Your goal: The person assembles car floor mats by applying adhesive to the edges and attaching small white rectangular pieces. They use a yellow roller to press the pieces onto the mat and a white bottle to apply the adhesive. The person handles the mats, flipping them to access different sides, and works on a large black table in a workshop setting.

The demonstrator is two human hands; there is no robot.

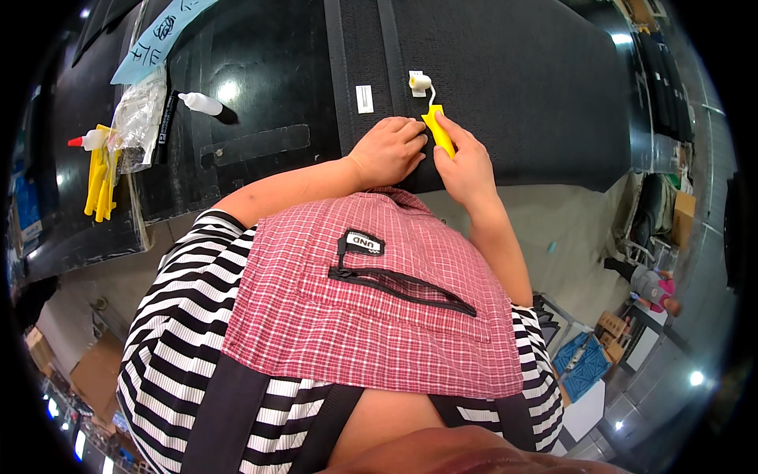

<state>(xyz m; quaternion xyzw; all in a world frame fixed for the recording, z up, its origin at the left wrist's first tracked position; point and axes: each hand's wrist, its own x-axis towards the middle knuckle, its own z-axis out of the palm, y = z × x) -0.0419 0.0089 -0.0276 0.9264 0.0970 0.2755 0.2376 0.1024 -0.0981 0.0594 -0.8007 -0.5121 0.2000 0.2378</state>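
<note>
A small hand roller has a yellow handle (439,133), a bent wire neck and a white roller head (421,82). My right hand (467,166) is closed around that handle. The roller head rests over a small white label (418,93) on a black textured fabric sheet (513,87). To the left, another white label (364,99) with dark marks lies on the same sheet. My left hand (388,150) is on the sheet beside the roller handle, its fingers curled together; whatever is under them is hidden.
Left on the black table (268,87) are a white bottle (200,103) with a black cap, a black marker (166,130), a clear plastic bag (140,118), yellow tools (99,182), a red-tipped bottle (88,140) and blue paper (162,39). Another person (651,288) is far right.
</note>
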